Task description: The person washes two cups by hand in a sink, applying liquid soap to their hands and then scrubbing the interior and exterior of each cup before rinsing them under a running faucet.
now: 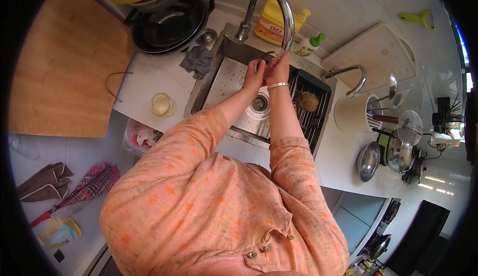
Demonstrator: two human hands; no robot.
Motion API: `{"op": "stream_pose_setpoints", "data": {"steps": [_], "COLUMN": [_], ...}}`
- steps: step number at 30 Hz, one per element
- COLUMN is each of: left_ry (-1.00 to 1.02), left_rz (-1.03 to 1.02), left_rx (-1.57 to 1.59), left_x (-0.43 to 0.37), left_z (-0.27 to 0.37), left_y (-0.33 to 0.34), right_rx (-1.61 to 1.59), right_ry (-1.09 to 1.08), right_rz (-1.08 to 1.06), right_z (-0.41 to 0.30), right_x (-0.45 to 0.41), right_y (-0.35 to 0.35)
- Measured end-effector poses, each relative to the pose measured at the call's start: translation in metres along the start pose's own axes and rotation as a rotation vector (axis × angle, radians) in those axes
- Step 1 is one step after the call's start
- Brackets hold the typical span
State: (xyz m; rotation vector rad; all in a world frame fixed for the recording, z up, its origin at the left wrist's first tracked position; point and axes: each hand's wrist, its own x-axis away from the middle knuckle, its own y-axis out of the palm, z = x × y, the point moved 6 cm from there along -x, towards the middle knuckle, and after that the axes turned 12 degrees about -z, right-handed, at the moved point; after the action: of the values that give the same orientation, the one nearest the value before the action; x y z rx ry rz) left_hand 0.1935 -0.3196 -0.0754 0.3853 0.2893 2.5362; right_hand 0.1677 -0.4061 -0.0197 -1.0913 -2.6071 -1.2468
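Both my hands are close together below the chrome gooseneck faucet (289, 18), over the steel sink (231, 85). My left hand (255, 75) has its fingers curled near a small dark or shiny item that I cannot make out. My right hand (279, 69), with a silver bangle (278, 85) at the wrist, is raised right at the spout. Fingers overlap, so whether either hand grips something is unclear. Beneath my wrists lies the sink's drain strainer (260, 103). A tan fibrous scrubber (309, 101) rests on the dark drying rack (312, 121) to the right.
Left of the sink are a grey cloth (196, 62), a glass jar (163, 104) and stacked black pans (170, 29). Behind it stand a yellow detergent jug (269, 21) and a green-topped bottle (310, 45). A utensil holder (351, 113) and metal bowl (368, 161) are at right.
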Motion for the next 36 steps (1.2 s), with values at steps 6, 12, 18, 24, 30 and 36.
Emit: {"op": "stream_pose_setpoints", "data": {"steps": [6,12,18,24,30,36], "left_ry": [-0.213,-0.221,-0.218,-0.293,-0.184,-0.258], "left_rz": [-0.252,-0.293,-0.411,-0.372,-0.433,-0.395], "left_rx": [0.356,0.291,0.206,0.142,-0.040,0.126], "left_x": [0.010,-0.004,-0.010,-0.005,-0.007,0.000], "left_z": [0.024,0.022,0.037,0.040,0.036,0.043], "left_y": [0.004,-0.016,-0.018,-0.022,-0.017,-0.010], "right_rx": [-0.051,0.392,1.702,2.100,1.445,1.351], "right_ry": [-0.041,-0.032,-0.436,-0.321,-0.271,-0.101], "right_rz": [-0.023,-0.092,-0.761,-0.636,-0.669,-0.421], "right_z": [-0.018,-0.036,-0.027,-0.022,-0.003,0.005], "right_x": [0.004,0.006,0.027,0.049,0.019,0.011], "right_y": [-0.009,-0.010,0.007,0.021,-0.008,-0.020]}}
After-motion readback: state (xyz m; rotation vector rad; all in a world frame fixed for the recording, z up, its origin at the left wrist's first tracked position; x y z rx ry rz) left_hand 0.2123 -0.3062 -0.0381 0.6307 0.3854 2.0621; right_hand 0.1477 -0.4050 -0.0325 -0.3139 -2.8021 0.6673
